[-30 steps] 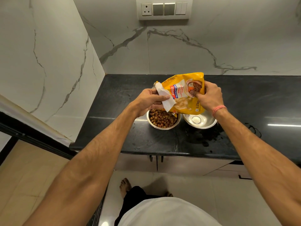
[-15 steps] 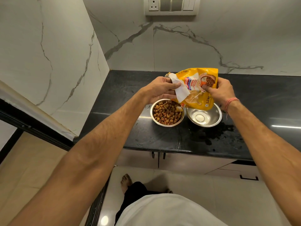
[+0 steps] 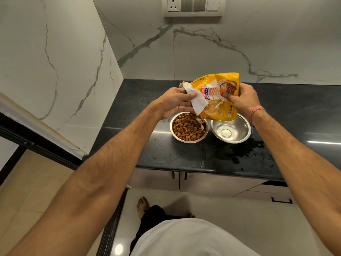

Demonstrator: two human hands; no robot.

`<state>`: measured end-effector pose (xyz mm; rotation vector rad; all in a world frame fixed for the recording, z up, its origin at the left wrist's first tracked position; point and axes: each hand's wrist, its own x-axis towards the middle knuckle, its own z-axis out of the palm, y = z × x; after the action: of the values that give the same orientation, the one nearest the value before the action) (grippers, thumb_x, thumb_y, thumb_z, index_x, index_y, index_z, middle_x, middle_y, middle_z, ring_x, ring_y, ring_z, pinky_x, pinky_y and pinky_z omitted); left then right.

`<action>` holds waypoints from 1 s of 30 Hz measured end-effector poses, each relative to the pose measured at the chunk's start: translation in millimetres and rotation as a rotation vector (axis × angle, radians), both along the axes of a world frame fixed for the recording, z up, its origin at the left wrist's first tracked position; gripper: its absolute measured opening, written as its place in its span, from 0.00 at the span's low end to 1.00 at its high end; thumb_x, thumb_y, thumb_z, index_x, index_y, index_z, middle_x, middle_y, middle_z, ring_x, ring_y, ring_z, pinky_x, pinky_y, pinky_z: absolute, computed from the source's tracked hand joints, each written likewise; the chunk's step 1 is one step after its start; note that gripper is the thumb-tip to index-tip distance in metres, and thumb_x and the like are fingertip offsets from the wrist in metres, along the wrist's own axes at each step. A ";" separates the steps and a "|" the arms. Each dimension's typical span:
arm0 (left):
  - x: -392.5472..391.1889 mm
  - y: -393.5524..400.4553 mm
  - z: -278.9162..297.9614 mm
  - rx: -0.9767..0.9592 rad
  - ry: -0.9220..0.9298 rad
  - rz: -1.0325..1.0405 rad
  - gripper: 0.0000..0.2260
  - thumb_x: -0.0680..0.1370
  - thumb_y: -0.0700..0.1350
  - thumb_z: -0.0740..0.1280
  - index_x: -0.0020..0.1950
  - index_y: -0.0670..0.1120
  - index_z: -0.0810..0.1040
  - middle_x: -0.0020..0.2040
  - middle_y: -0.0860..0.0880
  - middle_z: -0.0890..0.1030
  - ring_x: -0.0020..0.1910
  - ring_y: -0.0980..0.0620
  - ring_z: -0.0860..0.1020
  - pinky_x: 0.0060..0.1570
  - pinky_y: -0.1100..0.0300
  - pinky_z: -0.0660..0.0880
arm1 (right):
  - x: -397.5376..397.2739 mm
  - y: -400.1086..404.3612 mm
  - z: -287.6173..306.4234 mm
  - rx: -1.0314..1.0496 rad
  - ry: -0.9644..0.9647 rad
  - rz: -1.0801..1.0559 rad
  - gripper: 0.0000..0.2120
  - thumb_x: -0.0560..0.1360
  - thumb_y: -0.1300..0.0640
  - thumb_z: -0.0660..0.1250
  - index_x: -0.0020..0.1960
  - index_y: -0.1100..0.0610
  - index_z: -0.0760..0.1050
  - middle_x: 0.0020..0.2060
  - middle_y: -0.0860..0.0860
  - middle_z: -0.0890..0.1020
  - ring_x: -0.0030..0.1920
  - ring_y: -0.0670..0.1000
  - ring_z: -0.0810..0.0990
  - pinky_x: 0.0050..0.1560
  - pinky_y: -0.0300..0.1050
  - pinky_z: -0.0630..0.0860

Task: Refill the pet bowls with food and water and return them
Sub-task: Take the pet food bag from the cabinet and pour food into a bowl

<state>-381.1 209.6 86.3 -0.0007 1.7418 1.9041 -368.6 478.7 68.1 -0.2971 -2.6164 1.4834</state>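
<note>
Two steel bowls stand side by side on the black counter (image 3: 140, 145). The left bowl (image 3: 188, 140) is heaped with brown kibble. The right bowl (image 3: 239, 133) holds a little clear water at its bottom. A yellow pet food bag (image 3: 215, 93) hangs tilted above both bowls, its torn white-lined mouth down over the kibble bowl. My left hand (image 3: 173, 102) grips the bag's open left end. My right hand (image 3: 241, 97) grips its right side, thumb on the front. No kibble is seen falling.
Water is spilled on the counter in front of the right bowl (image 3: 245, 154). Marble walls close the counter at the back and left. A switch panel (image 3: 191, 5) sits high on the back wall. Cabinet doors (image 3: 177, 182) lie below the counter; my bare foot (image 3: 142, 206) is on the floor.
Both hands have lifted the bag slightly and tipped it more upright; the kibble bowl is now more exposed below it. The bowls have not moved.
</note>
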 end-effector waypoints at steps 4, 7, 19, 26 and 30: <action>-0.8 1.2 5.8 0.031 -0.001 0.016 0.15 0.84 0.42 0.73 0.70 0.39 0.80 0.63 0.39 0.87 0.61 0.42 0.88 0.57 0.50 0.87 | -6.7 0.3 13.0 0.033 0.023 0.008 0.21 0.79 0.52 0.78 0.69 0.57 0.81 0.62 0.56 0.86 0.61 0.54 0.84 0.65 0.55 0.81; 0.0 4.8 10.3 0.038 -0.008 0.035 0.17 0.84 0.42 0.73 0.72 0.38 0.79 0.64 0.38 0.87 0.62 0.41 0.88 0.57 0.49 0.87 | -10.9 2.7 19.5 0.049 0.016 0.025 0.21 0.79 0.52 0.77 0.70 0.57 0.81 0.63 0.56 0.86 0.62 0.56 0.84 0.66 0.56 0.81; 6.7 9.1 15.3 0.063 -0.048 0.054 0.17 0.84 0.41 0.72 0.72 0.37 0.79 0.64 0.37 0.86 0.58 0.42 0.89 0.51 0.53 0.88 | -12.5 9.5 18.6 0.050 -0.032 0.058 0.20 0.78 0.52 0.78 0.68 0.56 0.82 0.61 0.55 0.87 0.61 0.55 0.85 0.67 0.59 0.81; 13.2 -5.6 10.6 0.135 -0.081 0.030 0.18 0.85 0.41 0.71 0.74 0.36 0.77 0.65 0.37 0.86 0.61 0.41 0.88 0.55 0.52 0.87 | -12.7 12.1 22.1 0.061 -0.035 0.142 0.21 0.77 0.51 0.79 0.67 0.55 0.82 0.59 0.53 0.87 0.60 0.55 0.86 0.67 0.60 0.81; 17.7 -16.3 6.6 0.198 -0.128 0.029 0.18 0.85 0.41 0.70 0.74 0.37 0.76 0.65 0.37 0.86 0.62 0.41 0.87 0.59 0.50 0.86 | -12.6 7.9 23.7 0.068 -0.014 0.181 0.21 0.78 0.50 0.78 0.68 0.55 0.82 0.60 0.53 0.87 0.61 0.55 0.86 0.67 0.60 0.81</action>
<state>-363.4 193.3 92.9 -0.0729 1.4725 2.0437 -381.2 486.6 91.8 -0.0652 -2.7615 1.4434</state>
